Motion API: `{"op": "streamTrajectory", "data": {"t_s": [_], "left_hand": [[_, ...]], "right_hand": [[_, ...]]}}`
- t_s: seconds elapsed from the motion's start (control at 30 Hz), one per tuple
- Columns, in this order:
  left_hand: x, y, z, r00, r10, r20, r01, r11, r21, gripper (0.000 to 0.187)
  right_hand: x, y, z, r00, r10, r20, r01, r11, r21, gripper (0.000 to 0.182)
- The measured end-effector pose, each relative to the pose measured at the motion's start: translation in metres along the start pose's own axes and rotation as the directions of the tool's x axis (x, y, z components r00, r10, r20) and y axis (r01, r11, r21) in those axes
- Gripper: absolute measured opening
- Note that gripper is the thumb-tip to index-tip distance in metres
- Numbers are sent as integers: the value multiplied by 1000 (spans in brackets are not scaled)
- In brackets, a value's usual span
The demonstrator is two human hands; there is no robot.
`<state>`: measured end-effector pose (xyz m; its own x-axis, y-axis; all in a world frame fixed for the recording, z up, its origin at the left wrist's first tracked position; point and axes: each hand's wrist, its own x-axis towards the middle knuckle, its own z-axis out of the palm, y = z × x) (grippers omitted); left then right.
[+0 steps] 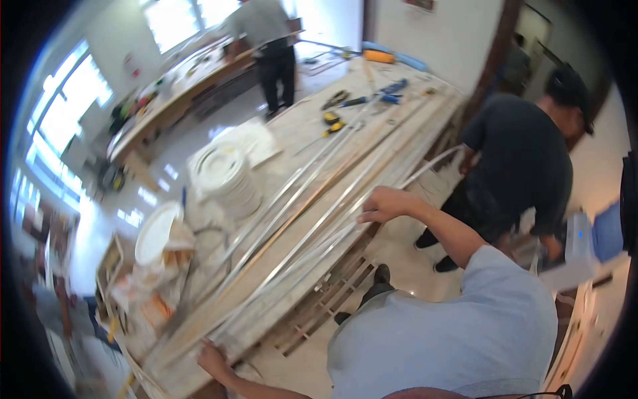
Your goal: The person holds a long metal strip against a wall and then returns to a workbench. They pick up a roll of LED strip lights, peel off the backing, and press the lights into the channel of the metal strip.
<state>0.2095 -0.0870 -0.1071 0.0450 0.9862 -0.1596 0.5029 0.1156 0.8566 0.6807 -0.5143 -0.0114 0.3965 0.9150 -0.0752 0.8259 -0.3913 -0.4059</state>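
Observation:
My right hand is over the near side of the table, its fingers curled together on a long, thin, pale strip. Lower left, my left hand is at the table's near edge, its fingers closed around the lower part of the strips; motion blurs the contact. Several long metallic and wood-coloured strips lie lengthwise beside both hands. Farther up the table are a yellow and black tape measure and blue-handled tools.
White buckets, a round lid and crumpled packaging occupy the table's far left side. A person in dark clothes bends at the right; another person stands by a far workbench. A slatted pallet lies below.

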Motion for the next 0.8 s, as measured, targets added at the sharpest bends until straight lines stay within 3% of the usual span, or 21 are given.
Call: {"op": "streamTrajectory", "data": {"t_s": [0.03,0.07,0.1,0.13,0.17,0.2,0.23,0.3,0.33,0.4,0.43,0.5,0.57,0.6,0.67,0.7,0.8], "left_hand": [[-54,51,3,970,-67,233,56,997,52,37],[-76,56,12,876,-30,481,17,999,32,28],[-111,71,23,666,191,721,-216,975,-58,22],[-160,115,36,424,301,854,-471,879,-76,25],[-182,110,60,170,290,942,-353,910,-216,33],[-212,129,80,-142,259,955,-314,904,-292,33],[-239,136,102,-372,422,827,-262,807,-530,32],[-287,130,139,-507,415,755,-105,840,-532,31],[-296,135,147,-517,415,749,-106,837,-537,31],[-306,143,159,-666,395,632,-72,810,-582,27],[-298,148,158,-674,392,626,-75,807,-586,27],[-254,160,140,-478,382,791,-187,836,-516,23],[-213,171,125,-145,498,855,-109,851,-514,22],[-198,181,129,-7,647,762,-212,744,-634,22],[-164,194,143,274,655,704,-498,723,-478,18],[-163,219,146,276,666,693,-701,633,-328,15],[-125,210,212,288,696,658,-766,579,-278,15]], "right_hand": [[-1,-6,-1,1000,28,14,-28,999,22,57],[-3,-7,1,998,61,-9,-61,998,25,57],[-2,-5,7,998,62,-16,-61,998,35,57],[-1,-4,11,998,57,-21,-56,998,38,57],[-1,-3,15,997,75,-35,-73,997,35,57],[-2,-3,19,996,47,-71,-43,997,65,54],[-2,-3,22,994,15,-106,-6,996,91,51],[-1,-5,26,993,27,-117,-17,996,88,52],[-1,-8,26,994,23,-108,-12,995,103,53],[-2,-11,28,994,24,-110,-12,993,116,53],[-4,-12,29,993,16,-117,-5,996,94,54],[-10,-16,32,991,15,-132,-4,997,81,54],[-19,-23,36,994,-25,-103,38,991,126,53],[-24,-26,43,994,-19,-107,33,991,132,53],[-31,-35,60,994,-49,-101,68,977,200,53],[-35,-41,65,993,-43,-111,65,977,205,53],[-47,-60,73,993,-90,-76,106,968,228,53]]}}
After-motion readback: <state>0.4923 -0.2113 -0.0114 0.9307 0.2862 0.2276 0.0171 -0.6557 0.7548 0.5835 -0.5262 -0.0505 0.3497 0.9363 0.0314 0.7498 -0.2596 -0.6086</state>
